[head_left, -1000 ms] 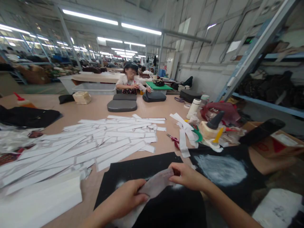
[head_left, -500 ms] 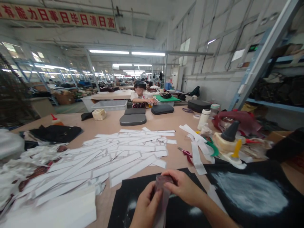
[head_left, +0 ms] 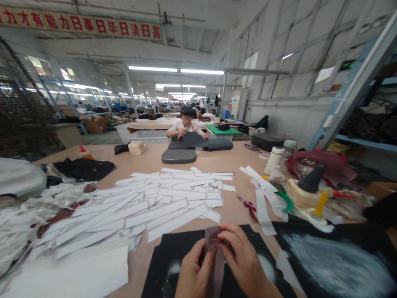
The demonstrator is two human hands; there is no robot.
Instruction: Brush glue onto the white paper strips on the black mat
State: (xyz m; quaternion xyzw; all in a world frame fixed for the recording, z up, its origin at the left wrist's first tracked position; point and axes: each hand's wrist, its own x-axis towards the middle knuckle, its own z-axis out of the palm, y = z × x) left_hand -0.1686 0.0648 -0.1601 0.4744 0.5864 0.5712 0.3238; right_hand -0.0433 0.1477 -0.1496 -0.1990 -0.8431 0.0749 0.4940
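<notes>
Narrow dark strip (head_left: 216,269), upright over a black sheet (head_left: 161,271), clamped between the closed fingers of left hand (head_left: 194,269) and right hand (head_left: 243,260); large spread of white strips (head_left: 167,203) left loose on the tabletop (head_left: 235,215)

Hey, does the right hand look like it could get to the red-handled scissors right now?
Probably yes. The right hand is pinching a narrow strip with the left hand, so it would likely need to let go first. Only the black sheet and tabletop lie before the red-handled scissors.
</notes>
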